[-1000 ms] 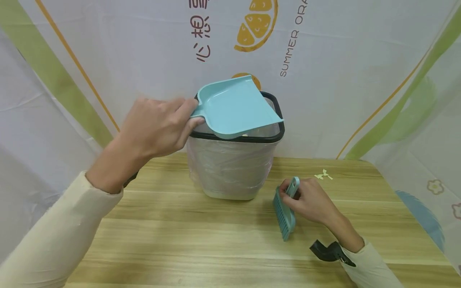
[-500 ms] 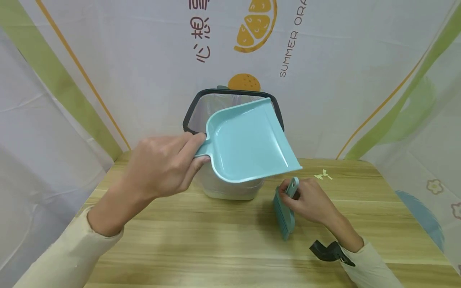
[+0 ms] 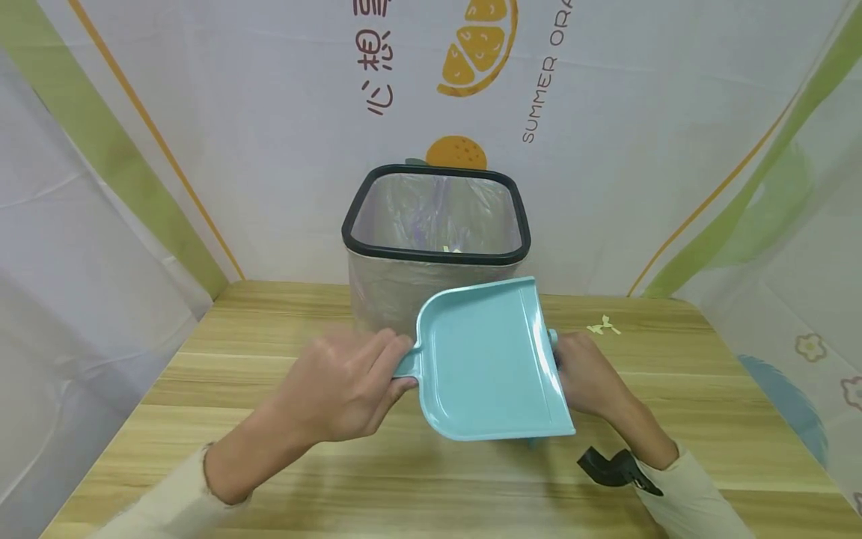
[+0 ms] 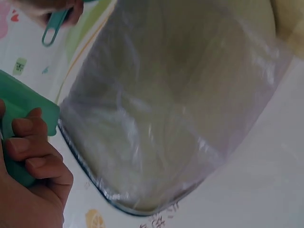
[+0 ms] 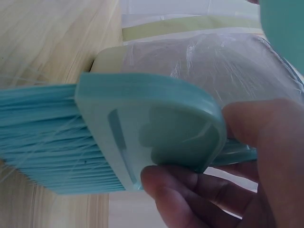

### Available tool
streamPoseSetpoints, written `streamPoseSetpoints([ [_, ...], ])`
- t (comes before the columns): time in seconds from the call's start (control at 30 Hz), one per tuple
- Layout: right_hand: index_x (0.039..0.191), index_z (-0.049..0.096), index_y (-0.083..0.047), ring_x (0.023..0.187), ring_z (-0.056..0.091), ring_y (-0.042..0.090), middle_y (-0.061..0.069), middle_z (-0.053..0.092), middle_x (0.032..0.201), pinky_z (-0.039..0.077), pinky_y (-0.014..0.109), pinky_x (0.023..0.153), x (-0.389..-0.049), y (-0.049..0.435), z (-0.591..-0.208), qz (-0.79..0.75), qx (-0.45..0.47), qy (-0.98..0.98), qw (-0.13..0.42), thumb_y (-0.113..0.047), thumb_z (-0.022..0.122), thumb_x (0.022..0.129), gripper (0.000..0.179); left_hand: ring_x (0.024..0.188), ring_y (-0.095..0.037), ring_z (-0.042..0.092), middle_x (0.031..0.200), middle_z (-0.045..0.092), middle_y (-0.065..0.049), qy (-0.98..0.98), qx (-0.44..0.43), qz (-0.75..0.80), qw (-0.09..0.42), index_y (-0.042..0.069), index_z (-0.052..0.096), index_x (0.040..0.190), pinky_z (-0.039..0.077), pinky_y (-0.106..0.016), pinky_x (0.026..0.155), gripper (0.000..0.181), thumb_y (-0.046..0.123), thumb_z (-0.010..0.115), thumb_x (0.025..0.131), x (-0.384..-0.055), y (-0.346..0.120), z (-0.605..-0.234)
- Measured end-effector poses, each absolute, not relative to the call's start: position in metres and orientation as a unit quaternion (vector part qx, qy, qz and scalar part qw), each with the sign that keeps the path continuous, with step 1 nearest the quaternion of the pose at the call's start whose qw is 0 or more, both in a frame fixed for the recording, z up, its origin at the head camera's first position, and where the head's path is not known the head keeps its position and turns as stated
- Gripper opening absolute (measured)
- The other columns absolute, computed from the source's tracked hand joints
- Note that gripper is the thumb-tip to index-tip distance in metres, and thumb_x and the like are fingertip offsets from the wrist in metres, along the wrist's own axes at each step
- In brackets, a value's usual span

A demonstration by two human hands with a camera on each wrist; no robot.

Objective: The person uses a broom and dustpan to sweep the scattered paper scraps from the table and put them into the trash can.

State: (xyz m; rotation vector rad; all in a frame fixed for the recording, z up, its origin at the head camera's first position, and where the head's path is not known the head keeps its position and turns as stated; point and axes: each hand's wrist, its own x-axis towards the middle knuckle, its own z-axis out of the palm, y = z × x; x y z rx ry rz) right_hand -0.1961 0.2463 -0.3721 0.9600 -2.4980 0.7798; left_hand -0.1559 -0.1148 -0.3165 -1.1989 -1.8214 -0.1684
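My left hand (image 3: 353, 385) grips the short handle of a light blue dustpan (image 3: 494, 363), held in the air in front of the bin with its bare pan facing up toward the head camera. In my right hand (image 3: 592, 378) is a small blue hand brush (image 5: 152, 123), pinched between thumb and fingers. Its bristles (image 5: 52, 142) reach the wooden table in the right wrist view. From the head view most of the brush is hidden behind the dustpan. A bin (image 3: 384, 288) with a black rim and a clear liner stands behind; pale scraps (image 3: 453, 249) show inside it.
Several pale yellow scraps (image 3: 604, 326) lie on the wooden table (image 3: 269, 314) at the back right. A white printed cloth (image 3: 283, 135) hangs behind the bin and along both sides. A black strap mount (image 3: 619, 471) sits on the right wrist.
My left hand has brought the dustpan from over the bin's opening down and toward me, to the right, uncovering the bin's mouth. The right hand with the brush has stayed in place.
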Motion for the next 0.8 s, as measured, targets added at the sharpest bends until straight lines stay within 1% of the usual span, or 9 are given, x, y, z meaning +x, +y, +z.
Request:
streamPoseSetpoints([
  [0.1, 0.070, 0.056, -0.021, 0.058, 0.039, 0.001, -0.018, 0.044, 0.062, 0.036, 0.027, 0.053, -0.193, 0.244, -0.369, 0.278, 0.306, -0.896, 0.160, -0.002, 0.074, 0.087, 0.031, 0.053, -0.014, 0.036, 0.078, 0.047, 0.000, -0.748, -0.492, -0.071, 0.440, 0.000, 0.061, 0.108, 0.030, -0.027, 0.043, 0.051, 0.036, 0.028, 0.121, -0.154, -0.112, -0.332],
  [0.17, 0.069, 0.054, -0.022, 0.057, 0.039, 0.002, -0.018, 0.042, 0.062, 0.035, 0.027, 0.053, -0.193, 0.244, -0.369, 0.276, 0.299, -0.900, 0.156, -0.005, 0.076, 0.088, 0.033, 0.055, -0.013, 0.037, 0.079, 0.047, 0.000, -0.759, -0.495, -0.072, 0.418, -0.001, 0.061, 0.109, 0.032, -0.026, 0.045, 0.052, 0.036, 0.027, 0.121, -0.153, -0.110, -0.342],
  [0.27, 0.071, 0.052, -0.023, 0.058, 0.039, 0.001, -0.019, 0.041, 0.062, 0.035, 0.026, 0.054, -0.194, 0.244, -0.369, 0.283, 0.303, -0.897, 0.153, -0.011, 0.076, 0.091, 0.034, 0.057, -0.012, 0.038, 0.080, 0.048, 0.000, -0.770, -0.499, -0.080, 0.390, 0.000, 0.061, 0.110, 0.033, -0.025, 0.046, 0.052, 0.036, 0.026, 0.121, -0.150, -0.108, -0.356],
  [0.37, 0.073, 0.050, -0.022, 0.057, 0.038, -0.001, -0.021, 0.039, 0.062, 0.034, 0.025, 0.054, -0.195, 0.244, -0.369, 0.286, 0.315, -0.892, 0.151, -0.013, 0.072, 0.094, 0.032, 0.058, -0.011, 0.039, 0.080, 0.049, 0.001, -0.781, -0.497, -0.078, 0.370, 0.002, 0.062, 0.109, 0.033, -0.023, 0.047, 0.052, 0.036, 0.025, 0.121, -0.148, -0.107, -0.371],
  [0.47, 0.078, 0.062, -0.019, 0.058, 0.043, -0.002, -0.021, 0.048, 0.065, 0.037, 0.025, 0.054, -0.197, 0.245, -0.370, 0.283, 0.324, -0.889, 0.155, -0.011, 0.070, 0.094, 0.019, 0.059, -0.010, 0.040, 0.080, 0.048, 0.002, -0.792, -0.491, -0.066, 0.357, 0.004, 0.061, 0.105, 0.033, -0.023, 0.048, 0.053, 0.037, 0.023, 0.121, -0.148, -0.107, -0.385],
  [0.53, 0.085, 0.070, -0.016, 0.059, 0.045, -0.002, -0.020, 0.055, 0.068, 0.040, 0.025, 0.054, -0.197, 0.245, -0.370, 0.285, 0.324, -0.889, 0.151, -0.011, 0.070, 0.093, 0.009, 0.059, -0.010, 0.039, 0.079, 0.047, 0.003, -0.799, -0.487, -0.061, 0.346, 0.005, 0.060, 0.102, 0.034, -0.024, 0.048, 0.054, 0.037, 0.021, 0.121, -0.149, -0.108, -0.393],
  [0.6, 0.092, 0.076, -0.014, 0.061, 0.048, -0.001, -0.018, 0.061, 0.073, 0.042, 0.025, 0.055, -0.197, 0.245, -0.371, 0.291, 0.322, -0.889, 0.146, -0.010, 0.071, 0.092, 0.007, 0.061, -0.009, 0.039, 0.078, 0.047, 0.004, -0.808, -0.485, -0.065, 0.329, 0.006, 0.059, 0.101, 0.034, -0.024, 0.049, 0.054, 0.037, 0.020, 0.121, -0.150, -0.109, -0.401],
  [0.67, 0.093, 0.077, -0.014, 0.061, 0.049, -0.001, -0.016, 0.064, 0.075, 0.044, 0.025, 0.055, -0.197, 0.245, -0.370, 0.297, 0.320, -0.888, 0.142, -0.010, 0.072, 0.092, 0.007, 0.061, -0.009, 0.040, 0.078, 0.047, 0.004, -0.814, -0.484, -0.066, 0.314, 0.006, 0.058, 0.101, 0.035, -0.025, 0.050, 0.054, 0.038, 0.019, 0.121, -0.152, -0.111, -0.408],
  [0.8, 0.093, 0.077, -0.014, 0.060, 0.048, -0.001, -0.016, 0.065, 0.076, 0.043, 0.025, 0.054, -0.196, 0.245, -0.370, 0.302, 0.318, -0.888, 0.136, -0.009, 0.072, 0.093, 0.008, 0.060, -0.009, 0.041, 0.076, 0.046, 0.004, -0.819, -0.494, -0.057, 0.286, 0.006, 0.058, 0.101, 0.035, -0.023, 0.050, 0.054, 0.038, 0.019, 0.121, -0.154, -0.113, -0.420],
])
